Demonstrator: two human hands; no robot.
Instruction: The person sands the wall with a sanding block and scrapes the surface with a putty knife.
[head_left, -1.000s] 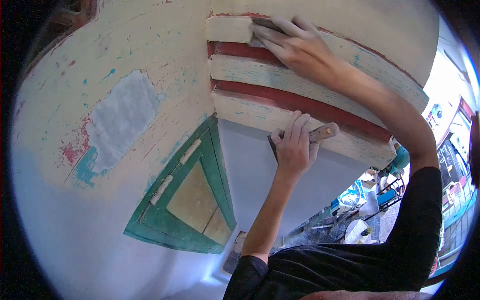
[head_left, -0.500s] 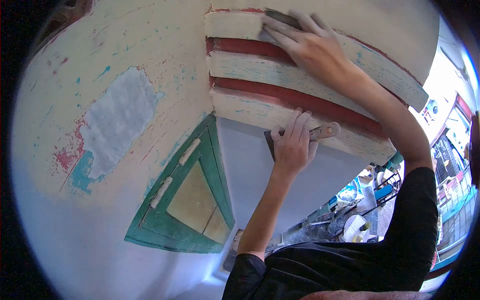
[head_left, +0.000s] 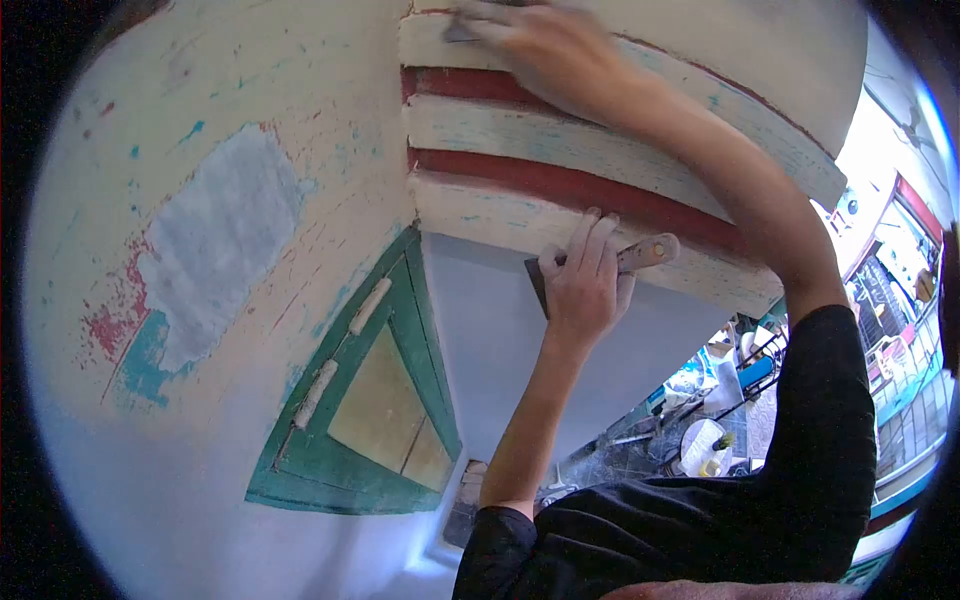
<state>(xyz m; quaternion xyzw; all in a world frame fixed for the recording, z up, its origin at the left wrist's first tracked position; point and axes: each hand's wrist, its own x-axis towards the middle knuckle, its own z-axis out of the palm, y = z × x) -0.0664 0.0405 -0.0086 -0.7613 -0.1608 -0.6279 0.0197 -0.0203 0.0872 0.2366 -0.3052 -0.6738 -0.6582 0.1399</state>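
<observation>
My left hand (head_left: 583, 285) is closed around a putty knife (head_left: 650, 252). The knife's worn handle sticks out to the right and its dark blade to the left. Fingertips of this hand rest against the lowest cream band of the stepped moulding (head_left: 480, 212). Higher up, my right hand (head_left: 545, 45), smeared by motion, presses a grey piece of sandpaper (head_left: 460, 30) on the top cream band, near the corner with the left wall. Part of the sandpaper is hidden under the fingers.
The left wall has flaking cream paint and a grey-white patch (head_left: 225, 240). Below the corner is a green wooden frame (head_left: 300, 470) with hinges. Far below on the right stand a round white table (head_left: 698, 447) and assorted items. A window grille (head_left: 915, 420) lies at the far right.
My right hand has slid left along the top band toward the corner with the sandpaper. My left hand keeps its hold on the putty knife. The view has shifted slightly.
</observation>
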